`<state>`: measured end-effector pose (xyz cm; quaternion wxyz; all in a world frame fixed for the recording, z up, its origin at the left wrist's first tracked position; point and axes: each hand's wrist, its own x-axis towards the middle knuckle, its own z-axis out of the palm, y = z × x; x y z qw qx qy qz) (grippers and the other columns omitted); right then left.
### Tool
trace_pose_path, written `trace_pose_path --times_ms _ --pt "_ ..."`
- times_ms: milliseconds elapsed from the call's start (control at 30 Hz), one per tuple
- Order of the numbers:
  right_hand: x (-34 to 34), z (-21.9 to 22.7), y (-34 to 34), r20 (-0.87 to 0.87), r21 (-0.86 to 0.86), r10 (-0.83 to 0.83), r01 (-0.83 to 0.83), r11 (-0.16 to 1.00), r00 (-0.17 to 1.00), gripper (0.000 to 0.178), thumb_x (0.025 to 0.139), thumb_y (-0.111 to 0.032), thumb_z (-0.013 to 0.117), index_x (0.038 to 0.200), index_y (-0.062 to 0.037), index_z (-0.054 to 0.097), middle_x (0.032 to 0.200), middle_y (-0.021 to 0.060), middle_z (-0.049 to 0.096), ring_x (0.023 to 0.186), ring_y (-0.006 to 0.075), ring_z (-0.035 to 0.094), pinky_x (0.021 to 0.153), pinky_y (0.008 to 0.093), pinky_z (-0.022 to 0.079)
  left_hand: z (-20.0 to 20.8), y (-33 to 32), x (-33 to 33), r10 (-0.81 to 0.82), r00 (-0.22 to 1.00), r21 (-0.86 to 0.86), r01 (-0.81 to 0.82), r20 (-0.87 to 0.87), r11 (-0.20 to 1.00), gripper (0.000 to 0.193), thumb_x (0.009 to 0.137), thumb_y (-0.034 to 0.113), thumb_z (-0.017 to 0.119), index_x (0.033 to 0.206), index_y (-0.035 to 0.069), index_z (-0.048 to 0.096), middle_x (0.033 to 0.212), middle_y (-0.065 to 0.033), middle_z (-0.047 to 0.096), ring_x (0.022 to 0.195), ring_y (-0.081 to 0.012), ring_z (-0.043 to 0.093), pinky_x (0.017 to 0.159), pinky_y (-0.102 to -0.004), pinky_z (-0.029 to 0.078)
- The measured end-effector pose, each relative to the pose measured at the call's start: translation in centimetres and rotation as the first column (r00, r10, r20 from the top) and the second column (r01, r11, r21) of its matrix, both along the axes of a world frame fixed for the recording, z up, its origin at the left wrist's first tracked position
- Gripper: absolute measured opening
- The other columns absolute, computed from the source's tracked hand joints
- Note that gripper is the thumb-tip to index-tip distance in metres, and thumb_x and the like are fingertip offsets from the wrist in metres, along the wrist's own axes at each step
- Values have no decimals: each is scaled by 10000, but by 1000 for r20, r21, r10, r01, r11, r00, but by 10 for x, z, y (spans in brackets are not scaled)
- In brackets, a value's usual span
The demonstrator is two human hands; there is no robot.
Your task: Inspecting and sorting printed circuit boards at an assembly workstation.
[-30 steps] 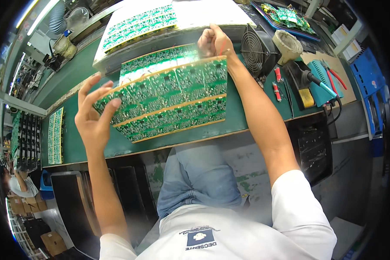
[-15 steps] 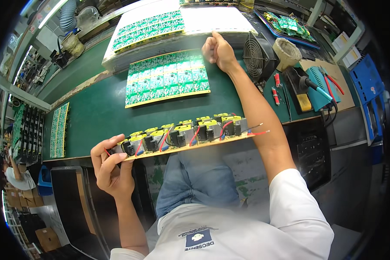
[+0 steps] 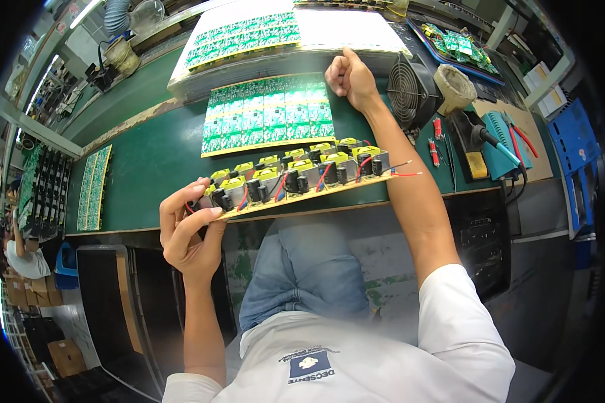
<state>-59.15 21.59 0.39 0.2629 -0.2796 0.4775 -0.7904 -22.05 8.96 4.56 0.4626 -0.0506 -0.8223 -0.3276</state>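
My left hand (image 3: 189, 236) grips the left end of a circuit board panel (image 3: 306, 197), thumb and fingers closed on its edge. Rows of yellow-topped transformers, black capacitors and red and black wires stand on its upper face. The panel hangs tilted over the near edge of the bench, its right end higher. Beyond it, a second green-and-white board panel (image 3: 269, 114) lies on the bench, solder side up. My right hand (image 3: 351, 79) is by that panel's far right corner, fingers curled in and thumb stretched out; nothing shows in it.
A black fan (image 3: 411, 91) stands right of my right hand, with a crusted pot (image 3: 454, 86) beside it. Further right lie a soldering iron (image 3: 497, 144) and red-handled pliers (image 3: 521, 134). More board panels rest on the lit white surface (image 3: 349, 30) and at the bench's left end.
The panel in my left hand has moved up and to the right and shows more of its upper face. My right hand keeps its place by the other panel as the view shifts slightly.
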Motion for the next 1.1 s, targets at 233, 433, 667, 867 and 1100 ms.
trace_pose_path --times_ms 233,433,667,867,1100 --pt "2 -1 0 -13 12 -16 16 1000 1000 547 1019 -426 340 614 -104 518 609 61 537 428 101 369 382 216 233 -6 1 7 -49 998 150 53 -34 987 476 685 -89 749 1097 73 574 1187 -150 563 1057 -327 620 949 -437 519" --pt "-2 -2 -1 -13 12 22 -22 1000 1000 541 1011 -446 355 619 -109 513 627 54 536 444 102 373 392 215 237 -6 -2 7 -57 996 231 70 -61 970 538 666 -90 759 1138 61 551 1192 -157 563 1070 -318 621 942 -407 523" --pt "-3 -3 -1 -13 41 31 -30 999 999 535 1004 -461 370 622 -113 509 640 49 533 461 101 377 404 216 244 -6 -4 12 -67 997 278 77 -43 957 551 670 -83 754 1162 47 543 1200 -158 560 1095 -331 615 937 -395 524" --pt "-3 -3 1 -39 47 13 -11 999 999 528 1004 -454 374 626 -111 511 644 49 535 465 100 380 411 216 250 -18 -8 28 22 995 30 -25 95 999 517 686 -77 733 1157 43 558 1218 -146 552 1132 -355 596 952 -418 519" --pt "-4 -6 -2 -64 27 25 -23 999 998 540 1012 -415 355 616 -91 529 645 69 570 429 96 376 399 215 244 -54 -1 48 90 981 -140 -66 172 988 465 701 -80 707 1123 76 588 1226 -122 543 1179 -372 560 983 -450 507"
